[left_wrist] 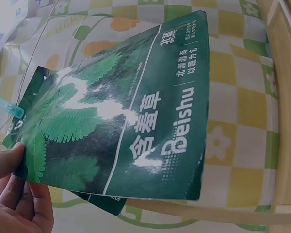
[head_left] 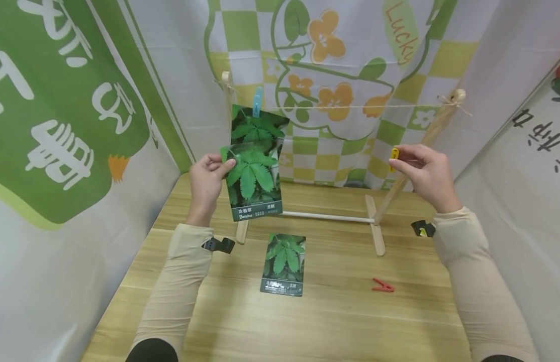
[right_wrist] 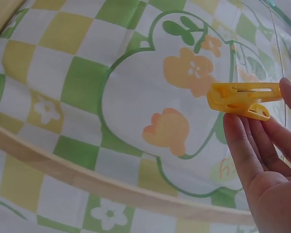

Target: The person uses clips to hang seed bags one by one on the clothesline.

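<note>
Between thumb and fingers my left hand (head_left: pixel 206 182) pinches the left edge of a green seed packet (head_left: pixel 254 183) with a leaf picture. Behind it hangs a second, matching packet (head_left: pixel 257 120), partly covered, fastened to the string by a light-blue clothespin (head_left: pixel 257 102). My right hand (head_left: pixel 427 168) holds a yellow clothespin (right_wrist: pixel 242 99) at its fingertips, to the right and below the string (head_left: pixel 352 106). A third packet (head_left: pixel 283 264) lies face up on the table, and a red clothespin (head_left: pixel 383 285) lies to its right.
The string runs between two wooden posts; the right post (head_left: pixel 438 123) slants down to a wooden foot (head_left: pixel 375 226). A white rod (head_left: pixel 327 216) joins the feet low down. A patterned curtain (head_left: pixel 316 156) hangs behind, above the wooden table (head_left: pixel 343 327).
</note>
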A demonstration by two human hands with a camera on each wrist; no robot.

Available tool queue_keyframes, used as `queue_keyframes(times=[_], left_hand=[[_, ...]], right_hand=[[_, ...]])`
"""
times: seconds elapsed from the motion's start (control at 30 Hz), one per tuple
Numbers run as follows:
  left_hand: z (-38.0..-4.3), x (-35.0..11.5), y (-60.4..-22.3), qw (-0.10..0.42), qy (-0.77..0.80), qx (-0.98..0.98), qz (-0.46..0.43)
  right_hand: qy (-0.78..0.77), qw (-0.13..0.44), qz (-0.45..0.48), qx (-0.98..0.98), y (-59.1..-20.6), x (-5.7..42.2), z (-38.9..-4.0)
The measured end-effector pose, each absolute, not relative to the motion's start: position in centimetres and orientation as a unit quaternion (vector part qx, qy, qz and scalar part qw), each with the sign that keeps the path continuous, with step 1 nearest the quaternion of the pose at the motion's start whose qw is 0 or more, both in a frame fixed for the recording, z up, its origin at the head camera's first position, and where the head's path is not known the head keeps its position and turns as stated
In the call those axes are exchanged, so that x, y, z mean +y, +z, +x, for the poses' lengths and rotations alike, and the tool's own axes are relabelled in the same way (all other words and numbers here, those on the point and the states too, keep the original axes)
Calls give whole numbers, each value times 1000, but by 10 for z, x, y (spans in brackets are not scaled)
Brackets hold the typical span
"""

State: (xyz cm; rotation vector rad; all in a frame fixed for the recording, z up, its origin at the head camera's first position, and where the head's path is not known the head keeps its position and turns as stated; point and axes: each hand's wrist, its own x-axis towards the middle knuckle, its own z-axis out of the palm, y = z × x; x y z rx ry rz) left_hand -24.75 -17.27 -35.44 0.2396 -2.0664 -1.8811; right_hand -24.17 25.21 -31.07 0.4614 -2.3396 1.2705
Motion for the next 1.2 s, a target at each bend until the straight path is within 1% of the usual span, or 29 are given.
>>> queue_keyframes(times=[0.27, 0.57, 0.9, 1.07, 1.2], left_hand=[[-253, -165, -346, 171, -668, -721, 69], [-258, -153, -339, 157, -677, -717, 63], [-265, -143, -330, 167, -678, -714, 56], [-269, -137, -325, 160, -698, -696, 57], [-272, -131, -324, 157, -711, -685, 36]], right_hand=[[463, 214, 184, -840, -298, 243, -248], [459, 228, 206, -834, -278, 230, -255], [509, 241, 204, -801, -254, 216, -267], [517, 242, 210, -794, -248, 207, -272], [515, 258, 226, -785, -243, 194, -278]])
